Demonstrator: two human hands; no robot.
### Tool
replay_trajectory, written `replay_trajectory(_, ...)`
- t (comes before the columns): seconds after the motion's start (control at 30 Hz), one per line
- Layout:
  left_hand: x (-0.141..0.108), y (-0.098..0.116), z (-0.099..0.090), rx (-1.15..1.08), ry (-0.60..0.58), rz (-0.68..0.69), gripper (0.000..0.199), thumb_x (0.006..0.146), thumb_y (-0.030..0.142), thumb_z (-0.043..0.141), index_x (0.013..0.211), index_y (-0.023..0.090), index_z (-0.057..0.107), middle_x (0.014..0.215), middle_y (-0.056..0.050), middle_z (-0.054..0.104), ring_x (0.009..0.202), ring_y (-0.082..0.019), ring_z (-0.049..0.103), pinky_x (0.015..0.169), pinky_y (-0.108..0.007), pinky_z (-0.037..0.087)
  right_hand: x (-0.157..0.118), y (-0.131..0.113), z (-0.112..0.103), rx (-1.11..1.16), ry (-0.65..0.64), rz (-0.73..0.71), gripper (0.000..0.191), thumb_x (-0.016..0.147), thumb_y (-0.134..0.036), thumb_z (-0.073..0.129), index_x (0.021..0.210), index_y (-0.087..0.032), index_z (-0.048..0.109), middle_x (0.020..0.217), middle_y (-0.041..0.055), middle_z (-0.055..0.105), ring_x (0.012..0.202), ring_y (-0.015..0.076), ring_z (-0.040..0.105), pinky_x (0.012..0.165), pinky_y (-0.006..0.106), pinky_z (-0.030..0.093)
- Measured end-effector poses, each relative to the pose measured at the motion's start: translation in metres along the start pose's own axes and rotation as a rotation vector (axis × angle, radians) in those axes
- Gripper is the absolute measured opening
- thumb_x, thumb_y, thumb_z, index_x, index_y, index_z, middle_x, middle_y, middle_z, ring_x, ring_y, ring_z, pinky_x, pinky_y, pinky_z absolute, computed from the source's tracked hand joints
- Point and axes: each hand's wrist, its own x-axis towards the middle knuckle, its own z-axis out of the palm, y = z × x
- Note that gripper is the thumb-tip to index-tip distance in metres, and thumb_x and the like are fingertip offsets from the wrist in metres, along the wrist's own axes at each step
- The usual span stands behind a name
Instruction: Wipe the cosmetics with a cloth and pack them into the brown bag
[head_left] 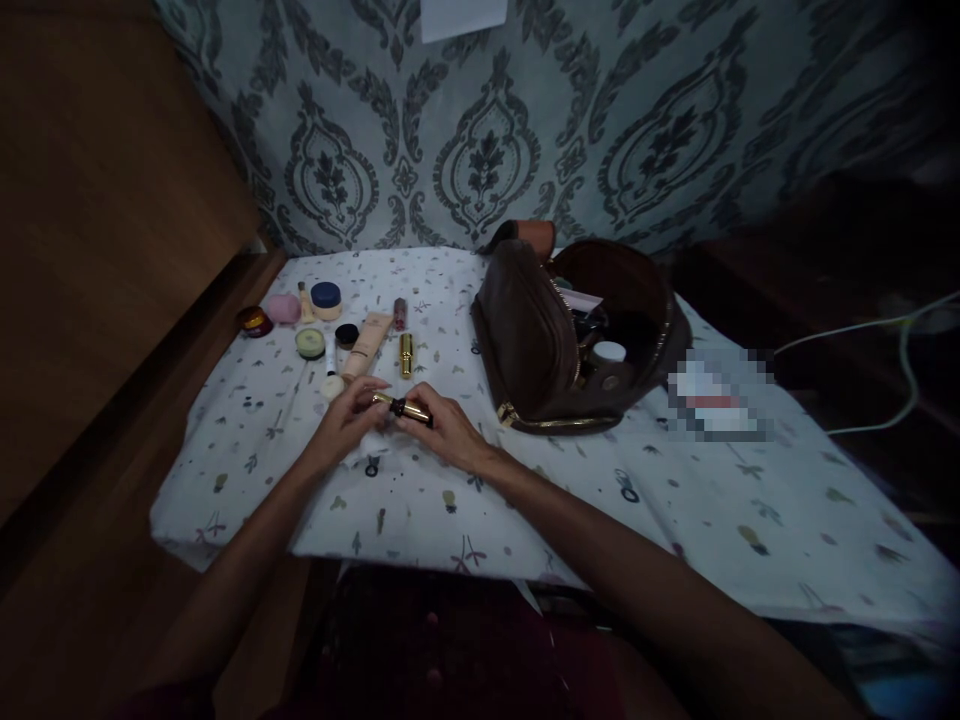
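Note:
Between my two hands, low over the cloth, is a gold and black cosmetic tube (415, 411). My left hand (349, 418) pinches its left end, and my right hand (448, 432) is closed round the dark and gold right part. Something white, like a tissue, lies under my left fingers. Just beyond the hands are a beige squeeze tube (369, 343), an upright-looking gold tube (406, 355) and a small reddish tube (400, 314). A black lid (346, 335) and a pale green jar (310, 344) sit to the left.
An open brown bag (525, 330) holding a white-capped item (608, 352) stands right of centre. At the back left are a blue-lidded jar (326, 299), a pink sponge (284, 308) and a dark red jar (255, 321). A pale cable hangs at the right.

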Motion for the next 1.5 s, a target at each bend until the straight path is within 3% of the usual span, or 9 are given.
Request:
replay_trajectory(0.13, 0.002, -0.003, -0.002, 0.082, 0.007, 0.052, 0.039, 0.092, 0.05, 0.052, 0.071, 0.018, 0.055, 0.066, 0.001, 0.055, 0.065, -0.013, 0.051, 0.065, -0.025, 0.041, 0.0, 0.001, 0.0, -0.007, -0.001, 0.001, 0.02, 0.089, -0.038, 0.057, 0.093, -0.021, 0.047, 0.077, -0.003, 0.056, 0.067, 0.0133, 0.05, 0.064, 0.024, 0.036)
replay_trajectory(0.33, 0.0, -0.004, -0.001, -0.065, -0.046, -0.018, 0.047, 0.085, 0.047, 0.065, 0.122, 0.021, 0.053, 0.079, 0.002, 0.062, 0.072, -0.015, 0.059, 0.067, -0.025, 0.045, 0.0, 0.001, 0.001, 0.015, 0.007, -0.009, 0.02, 0.089, -0.039, 0.055, 0.092, -0.021, 0.046, 0.076, -0.003, 0.055, 0.067, 0.0137, 0.05, 0.063, 0.024, 0.036)
replay_trajectory(0.5, 0.001, -0.005, 0.0, 0.049, 0.027, 0.045, 0.034, 0.091, 0.049, 0.054, 0.077, 0.018, 0.054, 0.066, 0.002, 0.055, 0.063, -0.013, 0.052, 0.063, -0.025, 0.04, 0.0, 0.0, 0.001, 0.005, -0.007, 0.002, 0.022, 0.089, -0.041, 0.056, 0.091, -0.022, 0.045, 0.073, -0.0037, 0.052, 0.065, 0.0135, 0.048, 0.063, 0.025, 0.034)
replay_trajectory(0.73, 0.001, -0.001, -0.001, -0.084, -0.044, 0.038, 0.037, 0.086, 0.047, 0.063, 0.108, 0.019, 0.057, 0.075, 0.002, 0.061, 0.067, -0.013, 0.056, 0.065, -0.025, 0.045, 0.001, 0.0, -0.002, 0.061, -0.014, -0.016, 0.024, 0.089, -0.043, 0.053, 0.085, -0.021, 0.046, 0.07, -0.0046, 0.047, 0.063, 0.012, 0.042, 0.06, 0.024, 0.032)
replay_trajectory(0.93, 0.001, -0.002, 0.0, 0.001, 0.002, 0.036, 0.032, 0.087, 0.05, 0.059, 0.083, 0.018, 0.058, 0.066, 0.002, 0.059, 0.063, -0.013, 0.054, 0.063, -0.024, 0.041, 0.001, 0.0, -0.001, 0.049, -0.041, -0.024, 0.026, 0.09, -0.045, 0.053, 0.086, -0.02, 0.046, 0.068, -0.0056, 0.043, 0.062, 0.0114, 0.04, 0.061, 0.024, 0.031)
replay_trajectory(1.13, -0.002, 0.0, -0.002, -0.01, -0.043, 0.063, 0.03, 0.087, 0.047, 0.062, 0.086, 0.018, 0.061, 0.068, 0.001, 0.062, 0.066, -0.014, 0.057, 0.066, -0.024, 0.043, 0.0, -0.001, -0.002, 0.191, -0.121, 0.049, 0.037, 0.088, -0.057, 0.056, 0.084, -0.02, 0.049, 0.064, -0.0058, 0.044, 0.059, 0.0114, 0.042, 0.057, 0.024, 0.031)
replay_trajectory(1.23, 0.0, 0.002, 0.003, -0.054, 0.056, 0.029, 0.034, 0.085, 0.052, 0.063, 0.085, 0.018, 0.061, 0.065, 0.002, 0.06, 0.06, -0.012, 0.054, 0.06, -0.023, 0.041, 0.002, -0.002, 0.0, 0.356, -0.104, 0.11, 0.042, 0.086, -0.062, 0.057, 0.082, -0.021, 0.049, 0.064, -0.0055, 0.047, 0.056, 0.011, 0.044, 0.055, 0.024, 0.033)
replay_trajectory(1.4, 0.005, 0.01, 0.012, -0.402, 0.528, -0.127, 0.042, 0.082, 0.06, 0.062, 0.081, 0.018, 0.063, 0.071, 0.002, 0.061, 0.059, -0.01, 0.055, 0.054, -0.02, 0.043, 0.008, 0.0, 0.005, 0.63, 0.067, 0.207, 0.048, 0.078, -0.066, 0.063, 0.077, -0.019, 0.058, 0.067, -0.0032, 0.049, 0.063, 0.0112, 0.043, 0.06, 0.024, 0.034)
replay_trajectory(1.5, 0.008, 0.018, 0.015, -0.669, 0.55, -0.19, 0.031, 0.079, 0.048, 0.07, 0.092, 0.02, 0.065, 0.079, 0.002, 0.065, 0.064, -0.01, 0.059, 0.058, -0.019, 0.048, 0.009, 0.001, 0.007, 0.729, 0.125, 0.279, 0.049, 0.073, -0.066, 0.068, 0.079, -0.018, 0.065, 0.069, -0.0018, 0.052, 0.064, 0.0114, 0.043, 0.059, 0.024, 0.033)
